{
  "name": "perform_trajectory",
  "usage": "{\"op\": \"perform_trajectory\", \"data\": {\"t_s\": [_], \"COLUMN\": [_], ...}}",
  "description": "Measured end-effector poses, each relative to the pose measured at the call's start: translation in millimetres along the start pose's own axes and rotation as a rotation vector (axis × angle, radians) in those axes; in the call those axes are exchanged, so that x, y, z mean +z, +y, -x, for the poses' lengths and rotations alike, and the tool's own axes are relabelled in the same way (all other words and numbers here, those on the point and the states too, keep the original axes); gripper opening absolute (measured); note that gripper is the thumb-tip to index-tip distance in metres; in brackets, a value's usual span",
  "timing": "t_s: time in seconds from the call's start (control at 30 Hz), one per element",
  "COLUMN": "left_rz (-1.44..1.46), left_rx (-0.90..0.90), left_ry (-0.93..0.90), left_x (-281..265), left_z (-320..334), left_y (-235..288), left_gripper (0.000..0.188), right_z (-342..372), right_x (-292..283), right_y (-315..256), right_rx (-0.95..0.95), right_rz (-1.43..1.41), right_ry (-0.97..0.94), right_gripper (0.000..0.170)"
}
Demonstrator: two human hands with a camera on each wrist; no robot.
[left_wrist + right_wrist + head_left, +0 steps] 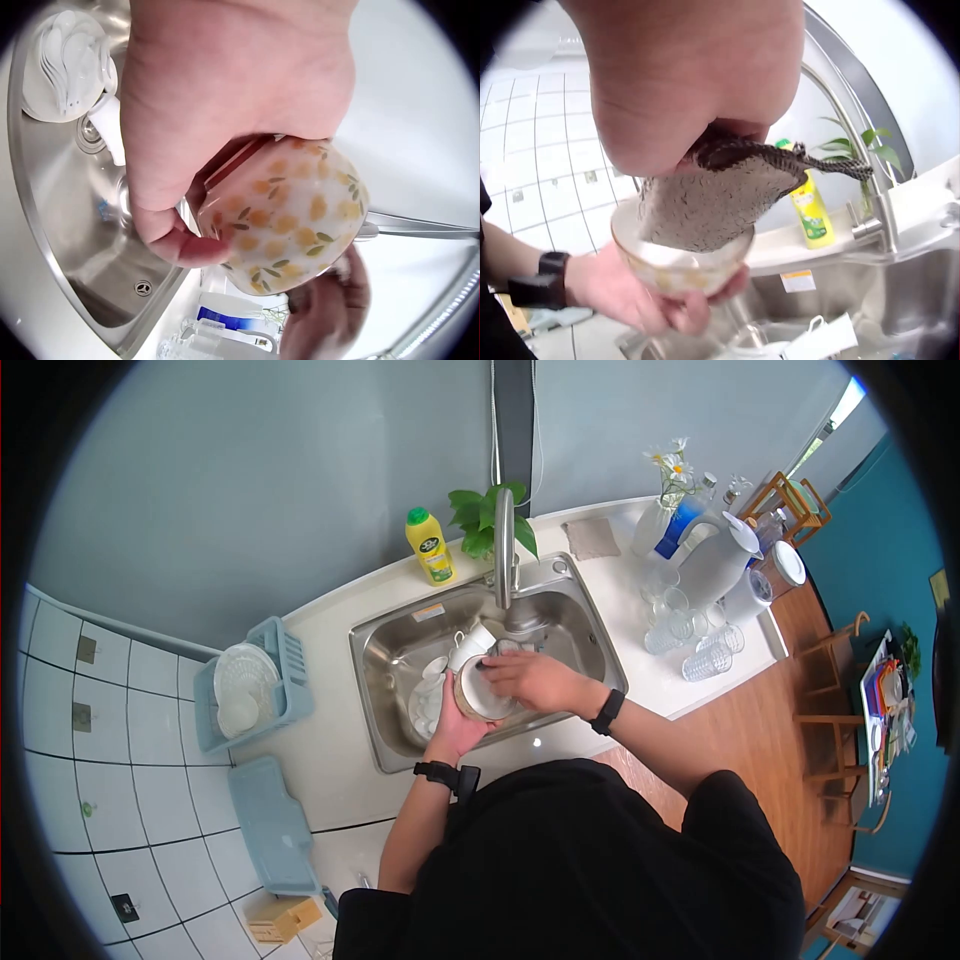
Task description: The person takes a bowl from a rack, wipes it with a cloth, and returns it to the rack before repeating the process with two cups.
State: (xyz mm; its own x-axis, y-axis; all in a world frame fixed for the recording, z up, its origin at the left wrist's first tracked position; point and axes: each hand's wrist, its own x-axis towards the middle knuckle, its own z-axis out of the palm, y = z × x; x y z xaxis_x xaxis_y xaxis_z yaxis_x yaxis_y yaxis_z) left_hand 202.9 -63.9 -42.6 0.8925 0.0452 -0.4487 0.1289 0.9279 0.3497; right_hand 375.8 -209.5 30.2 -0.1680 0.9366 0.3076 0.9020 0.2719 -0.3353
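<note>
Over the sink, my left hand [458, 732] holds a small bowl [289, 217], white outside with an orange flower and green leaf pattern. Its thumb and fingers wrap the outside, and the bowl tilts with its mouth toward my right hand [535, 678]. That hand grips a speckled grey-white scrubbing cloth [712, 206] with a dark braided edge and loop, which reaches into the bowl in the right wrist view. Below, white cups [470, 647] lie in the steel sink [385, 735]. White spoons [64, 56] rest on a white plate [34, 97] there.
A yellow cleaner bottle [431, 548] and a plant [478, 525] stand behind the sink, near the tall faucet [504, 550]. To the left is a blue dish rack [295, 705] with white dishes. Glasses [705, 660] and a grey pitcher [715, 570] stand at right.
</note>
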Motion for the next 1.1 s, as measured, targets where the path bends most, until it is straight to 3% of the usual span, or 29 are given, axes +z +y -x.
{"op": "perform_trajectory", "data": {"t_s": [0.03, 0.1, 0.17, 0.27, 0.3, 0.37, 0.47, 0.53, 0.57, 0.63, 0.67, 0.73, 0.77, 0.8, 0.87, 0.9, 0.93, 1.0, 1.03, 1.07, 1.1], "left_rz": [-0.046, -0.088, -0.177, -0.117, -0.117, -0.171, -0.154, -0.28, -0.407, -0.506, -0.605, -0.576, -0.547, -0.548, -0.337, -0.337, -0.298, -0.26, -0.217, -0.175, -0.244], "left_rx": [0.019, 0.039, 0.069, 0.111, 0.111, 0.282, 0.285, 0.33, 0.376, 0.407, 0.438, 0.426, 0.415, 0.416, 0.372, 0.374, 0.326, 0.27, 0.15, 0.032, 0.032], "left_ry": [-0.05, -0.098, -0.002, -0.003, -0.003, -0.035, -0.027, -0.029, -0.029, -0.046, -0.064, -0.067, -0.069, -0.071, -0.112, -0.11, -0.067, -0.025, -0.107, -0.188, 0.012], "left_x": [-4.3, -6.4, -1.5, -16.4, -11.7, -2.0, -0.6, -0.4, -0.4, 3.1, 4.5, 6.5, 7.8, 7.9, 7.1, 3.4, 0.1, -0.9, 1.3, 4.0, 19.9], "left_z": [-1.9, -2.7, -2.0, -9.7, -7.1, -2.1, -2.0, -3.9, -4.2, -6.3, -6.8, -5.4, -5.1, -5.4, -3.5, -4.0, -5.9, -6.0, -5.2, -5.0, -2.3], "left_y": [1.4, 0.3, -3.5, -8.4, -8.9, -11.1, -8.5, -9.0, -9.3, -9.1, -8.8, -8.4, -8.0, -8.2, -10.1, -11.2, -12.3, -13.9, -10.7, -7.3, -8.1], "left_gripper": [0.068, 0.066, 0.058, 0.05, 0.05, 0.056, 0.067, 0.073, 0.08, 0.085, 0.089, 0.092, 0.095, 0.095, 0.089, 0.089, 0.075, 0.066, 0.065, 0.073, 0.091], "right_z": [4.3, 13.4, 19.8, 25.3, 27.0, 29.2, 29.1, 17.3, 16.9, 17.1, 17.1, 17.6, 22.4, 19.8, 16.1, 15.0, 13.8, 9.4, 10.5, 8.7, 7.2], "right_x": [5.6, 15.1, 22.5, 27.1, 27.5, 29.9, 28.2, 9.6, 11.3, 18.5, 22.0, 26.3, 24.3, 18.7, 8.5, 4.7, 6.9, 8.3, -1.9, -2.2, -1.9], "right_y": [4.1, 5.9, 4.8, 1.6, -0.2, -4.5, -15.7, -31.7, -30.3, -22.9, -18.5, -7.8, 0.2, 1.5, 1.4, 2.2, 3.9, 0.9, -8.9, -9.3, -10.0], "right_rx": [-0.02, -0.004, 0.009, 0.039, 0.071, 0.102, 0.184, 0.547, 0.548, 0.731, 0.732, 1.075, 1.142, 1.14, 1.22, 1.154, 1.154, 0.858, 0.832, 0.831, 0.479], "right_rz": [0.037, 0.053, 0.063, 0.075, 0.021, -0.033, -0.188, -0.493, -0.493, -1.076, -1.077, -1.934, -2.053, -2.052, -1.989, -1.933, -1.933, -1.52, -1.311, -1.311, -0.726], "right_ry": [-0.156, -0.134, -0.118, -0.122, -0.107, -0.092, -0.079, -0.271, -0.271, -0.109, -0.109, 0.269, 0.311, 0.312, 0.593, 0.607, 0.606, 0.551, 0.386, 0.39, 0.257], "right_gripper": [0.045, 0.044, 0.042, 0.042, 0.042, 0.043, 0.043, 0.042, 0.042, 0.04, 0.04, 0.035, 0.029, 0.029, 0.025, 0.028, 0.028, 0.035, 0.042, 0.042, 0.046]}}
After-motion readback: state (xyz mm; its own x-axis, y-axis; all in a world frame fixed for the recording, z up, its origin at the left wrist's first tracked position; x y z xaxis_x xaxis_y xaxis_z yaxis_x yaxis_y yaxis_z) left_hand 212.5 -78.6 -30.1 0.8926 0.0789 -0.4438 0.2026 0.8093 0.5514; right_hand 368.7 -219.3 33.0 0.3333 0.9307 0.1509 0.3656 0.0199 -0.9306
